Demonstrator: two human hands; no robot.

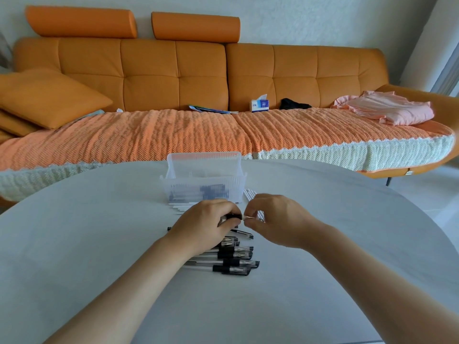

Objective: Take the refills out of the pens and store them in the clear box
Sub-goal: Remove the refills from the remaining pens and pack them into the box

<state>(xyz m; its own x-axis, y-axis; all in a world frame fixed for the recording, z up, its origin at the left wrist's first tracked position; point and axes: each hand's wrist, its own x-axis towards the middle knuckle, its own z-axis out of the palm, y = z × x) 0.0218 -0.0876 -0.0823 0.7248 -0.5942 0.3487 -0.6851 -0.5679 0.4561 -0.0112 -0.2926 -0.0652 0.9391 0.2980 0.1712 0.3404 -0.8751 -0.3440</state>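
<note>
While gripping the black end of a pen (233, 216) in the curled fingers of the left hand (206, 219), pinches its metal tip (248, 218) between thumb and forefinger of the right hand (275, 219), other fingers loosely bent. Holds the pen roughly level, tip pointing right, just above the white table (99, 244). Works just in front of the clear box (203, 180), set on the table at its far edge, with blurred dark blue and clear shapes lying in its bottom (too hazy through the ribbed wall to tell what). Has thin white rods (181, 207) lying on the table by the box's near left corner, with more of the same slanting beside its near right corner, partly hidden behind the right hand; cannot tell for certain whether refills. Nearer the body, under the left wrist, a heap of pens (236, 259), clear barrels with black ends, lying side by side, tips mostly to the right. Beyond the table, an orange sofa (173, 70) with a textured cover, bearing an orange cushion (49, 98), a tissue box (259, 105), a black cloth (294, 104) and a pink garment (387, 110).
</note>
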